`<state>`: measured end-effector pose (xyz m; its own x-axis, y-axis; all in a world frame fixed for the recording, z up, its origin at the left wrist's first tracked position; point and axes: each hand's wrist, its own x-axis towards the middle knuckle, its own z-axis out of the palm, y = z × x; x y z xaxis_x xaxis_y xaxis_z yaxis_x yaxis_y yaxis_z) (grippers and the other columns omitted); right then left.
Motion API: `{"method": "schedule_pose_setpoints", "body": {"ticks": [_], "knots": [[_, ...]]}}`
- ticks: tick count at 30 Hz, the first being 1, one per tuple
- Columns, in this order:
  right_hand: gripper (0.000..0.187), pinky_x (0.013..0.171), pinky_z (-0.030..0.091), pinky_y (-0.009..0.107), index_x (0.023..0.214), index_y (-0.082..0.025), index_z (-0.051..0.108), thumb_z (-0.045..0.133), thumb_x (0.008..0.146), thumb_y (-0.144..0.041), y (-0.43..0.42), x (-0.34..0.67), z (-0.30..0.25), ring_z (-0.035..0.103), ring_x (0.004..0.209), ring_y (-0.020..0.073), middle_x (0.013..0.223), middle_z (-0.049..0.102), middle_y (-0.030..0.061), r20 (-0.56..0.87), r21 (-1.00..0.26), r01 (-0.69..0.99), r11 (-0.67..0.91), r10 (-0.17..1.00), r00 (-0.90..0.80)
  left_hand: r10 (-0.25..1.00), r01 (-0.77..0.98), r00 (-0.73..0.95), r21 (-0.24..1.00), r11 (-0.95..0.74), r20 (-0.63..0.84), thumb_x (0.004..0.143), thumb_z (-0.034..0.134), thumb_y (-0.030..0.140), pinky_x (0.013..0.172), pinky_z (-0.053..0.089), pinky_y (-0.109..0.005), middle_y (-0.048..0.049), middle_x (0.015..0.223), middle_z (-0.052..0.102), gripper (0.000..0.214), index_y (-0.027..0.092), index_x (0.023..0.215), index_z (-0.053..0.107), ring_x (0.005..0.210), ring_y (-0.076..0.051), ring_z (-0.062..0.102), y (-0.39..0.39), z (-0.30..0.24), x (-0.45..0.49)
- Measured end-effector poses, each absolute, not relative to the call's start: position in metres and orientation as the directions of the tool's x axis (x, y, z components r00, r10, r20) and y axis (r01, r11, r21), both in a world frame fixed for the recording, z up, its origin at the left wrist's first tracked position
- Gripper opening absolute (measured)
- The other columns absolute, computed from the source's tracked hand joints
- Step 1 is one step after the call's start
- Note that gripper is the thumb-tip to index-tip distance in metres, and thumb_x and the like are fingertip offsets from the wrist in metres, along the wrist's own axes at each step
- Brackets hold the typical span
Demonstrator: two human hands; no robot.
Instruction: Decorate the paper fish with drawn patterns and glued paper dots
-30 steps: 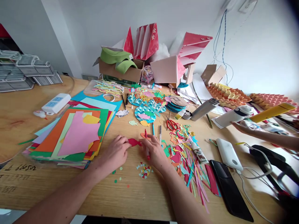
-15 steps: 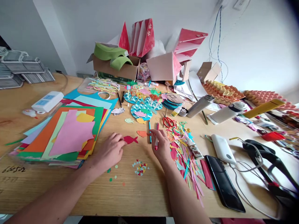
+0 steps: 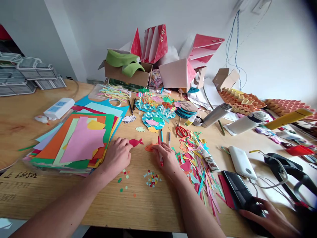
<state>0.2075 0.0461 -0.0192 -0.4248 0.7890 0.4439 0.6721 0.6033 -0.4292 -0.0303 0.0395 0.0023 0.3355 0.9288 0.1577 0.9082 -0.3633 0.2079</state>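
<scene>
Right hand [image 3: 166,159] now down at orange paper fish [image 3: 149,148], clenching red-capped pen [image 3: 160,158]; left hand [image 3: 118,156] released, flat, fingertips just beside red paper fish [image 3: 135,142].

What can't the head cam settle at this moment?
Marker pen: middle hidden by fingers of the right hand.
Orange paper fish: one end hidden by those fingers.
Left hand and red paper fish: contact unclear from this angle.
Co-worker's hand: cut off by the bottom edge; it hides the lower end of the black phone.
Handwritten marks: too small to read.
</scene>
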Motion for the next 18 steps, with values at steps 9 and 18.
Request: {"method": "schedule_pose_setpoints", "body": {"ticks": [9,18], "knots": [[0.016,0.074,0.048,0.032,0.103,-0.021,0.064,0.05,0.096,-0.017,0.0465,0.2107,-0.0245,0.062,0.077,0.0189,0.082,0.069,0.0051,0.515,-0.496,0.652,0.573,0.799,-0.31,0.916,0.889,0.365,0.228,-0.396,0.166,0.079,0.051,0.003,0.094,0.048,-0.044,-0.0086,0.106,0.066,0.035,0.017,0.104,0.071,0.104,-0.027,0.056,0.0405,-0.0038,-0.0281],[0.018,0.07,0.048,0.03,0.1,-0.02,0.067,0.049,0.096,-0.017,0.0411,0.2073,-0.0158,0.062,0.075,0.0186,0.082,0.066,0.0065,0.452,-0.454,0.678,0.579,0.805,-0.385,0.903,0.871,0.375,0.252,-0.421,0.21,0.076,0.052,0.002,0.097,0.048,-0.046,-0.0088,0.11,0.067,0.034,0.018,0.099,0.071,0.107,-0.027,0.056,0.0385,-0.0053,-0.0261]]}}
